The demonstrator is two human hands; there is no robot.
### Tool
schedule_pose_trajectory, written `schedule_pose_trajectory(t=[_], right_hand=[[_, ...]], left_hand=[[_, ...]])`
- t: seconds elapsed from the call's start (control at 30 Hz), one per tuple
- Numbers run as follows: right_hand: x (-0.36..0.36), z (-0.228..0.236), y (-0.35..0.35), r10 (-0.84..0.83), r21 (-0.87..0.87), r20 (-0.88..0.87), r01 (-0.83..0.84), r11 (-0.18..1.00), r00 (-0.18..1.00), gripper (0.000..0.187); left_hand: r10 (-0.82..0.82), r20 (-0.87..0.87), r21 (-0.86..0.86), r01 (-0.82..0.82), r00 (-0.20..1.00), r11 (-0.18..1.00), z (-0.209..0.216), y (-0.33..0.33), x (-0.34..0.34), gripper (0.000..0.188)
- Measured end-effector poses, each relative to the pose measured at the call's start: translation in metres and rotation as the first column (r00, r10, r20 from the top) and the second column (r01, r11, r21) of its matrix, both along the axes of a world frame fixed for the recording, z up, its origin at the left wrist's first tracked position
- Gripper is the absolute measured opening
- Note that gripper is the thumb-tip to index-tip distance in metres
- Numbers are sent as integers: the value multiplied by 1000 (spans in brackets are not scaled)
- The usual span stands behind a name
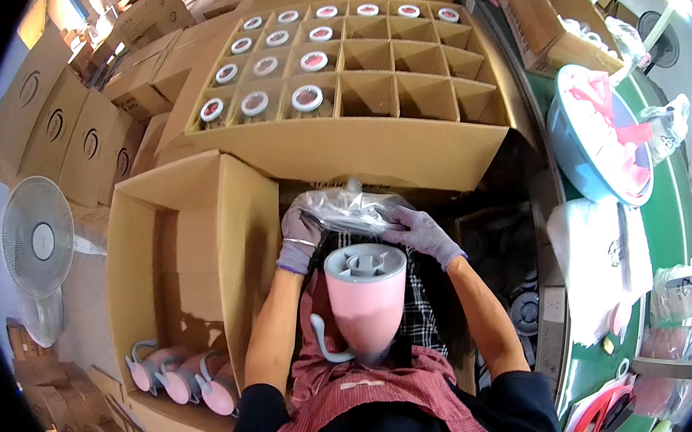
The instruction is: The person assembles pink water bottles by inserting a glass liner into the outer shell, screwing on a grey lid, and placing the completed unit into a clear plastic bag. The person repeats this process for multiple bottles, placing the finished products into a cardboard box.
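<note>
Both my hands wear pale purple-grey gloves. My left hand (301, 230) and my right hand (429, 234) close on opposite ends of a crinkled clear plastic bag (351, 208). Something greyish shows through the plastic, too blurred to name. Just below the bag, a pink tapered jug (364, 301) rests against my lap, its wide end up. That end has a grey ring with a ribbed centre, and a curved grey handle sticks out low on its left. Neither hand touches the jug.
At left, an open carton (158, 281) holds 3 pink jugs (217, 387). Ahead stands a divided carton (353, 142) with white-lidded containers in several cells. On the right, a green table (598, 361) bears a blue basin (580, 168) of pink parts. A fan (42, 241) stands far left.
</note>
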State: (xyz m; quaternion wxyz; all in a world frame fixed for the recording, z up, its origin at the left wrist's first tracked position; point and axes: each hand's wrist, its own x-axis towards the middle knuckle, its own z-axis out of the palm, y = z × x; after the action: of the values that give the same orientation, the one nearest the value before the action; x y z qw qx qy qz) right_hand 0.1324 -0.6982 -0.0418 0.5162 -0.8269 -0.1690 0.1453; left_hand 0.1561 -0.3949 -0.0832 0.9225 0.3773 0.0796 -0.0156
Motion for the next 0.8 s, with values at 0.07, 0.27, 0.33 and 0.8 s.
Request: schedule_pose_trajectory(t=[0.07, 0.27, 0.33, 0.8], right_hand=[[-9, -14, 14, -219, 133, -34, 221, 966, 975, 27], [-112, 14, 33, -630, 306, 110, 577, 757, 769, 15], [-155, 26, 21, -331, 30, 570, 384, 923, 752, 22], [-207, 44, 109, 390, -244, 809, -353, 903, 439, 32]], left_hand=[[-163, 545, 838, -536, 822, 99, 6, 4, -38, 27], [-184, 170, 882, -66, 968, 467, 34, 18, -146, 52], [-173, 246, 920, -174, 954, 351, 48, 26, -181, 57], [-79, -128, 827, 150, 989, 541, 68, -21, -249, 50]])
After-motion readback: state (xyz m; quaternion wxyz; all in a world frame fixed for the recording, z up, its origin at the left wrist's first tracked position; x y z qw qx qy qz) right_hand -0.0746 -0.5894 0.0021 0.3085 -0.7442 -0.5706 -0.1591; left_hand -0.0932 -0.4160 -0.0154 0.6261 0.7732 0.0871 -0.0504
